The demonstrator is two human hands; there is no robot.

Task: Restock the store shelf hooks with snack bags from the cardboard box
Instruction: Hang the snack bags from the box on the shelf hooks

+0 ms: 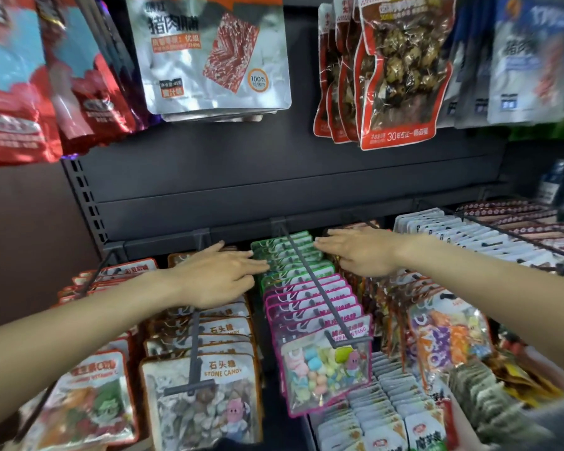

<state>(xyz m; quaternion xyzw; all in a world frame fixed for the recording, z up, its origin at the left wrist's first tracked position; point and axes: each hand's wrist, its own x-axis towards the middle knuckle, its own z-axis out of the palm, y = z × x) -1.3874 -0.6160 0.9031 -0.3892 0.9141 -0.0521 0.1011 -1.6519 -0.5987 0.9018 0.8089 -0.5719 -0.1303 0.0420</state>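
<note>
Both bare arms reach in from the lower corners toward a long dark metal display hook point(310, 281) that runs from the grey back panel point(274, 177) out toward the viewer. The left hand point(217, 275) lies at about nine o'clock of the hook's rear half, fingers straight and close together, their tips touching the left edges of the green-bordered clear snack bags point(285, 255) hung at the back of that hook. The right hand point(360, 252) sits opposite at three o'clock, fingers likewise straight and lying together, tips against the right edges of the same green bags; neither hand curls round anything. In front of the green bags, toward six o'clock along the same hook, hangs a row of pink-bordered clear bags of pastel candy point(326, 359). At eight o'clock from these, a neighbouring hook carries brown-edged bags printed "STONE CANDY" point(202, 402), with the left forearm passing above their rear ranks. Orange-trimmed bags point(88, 402) hang further left at the lower corner. At four o'clock, white flat packets point(385, 405) stand in tight rows below, and colourful bags point(450, 333) hang beside them. Along the top, at twelve o'clock, hangs a silver pouch picturing red meat slices point(209, 56); at one o'clock, red-framed clear bags of dark brown pieces point(401, 70); at ten o'clock, shiny red pouches point(17, 102). The cardboard box is not in view.
</note>
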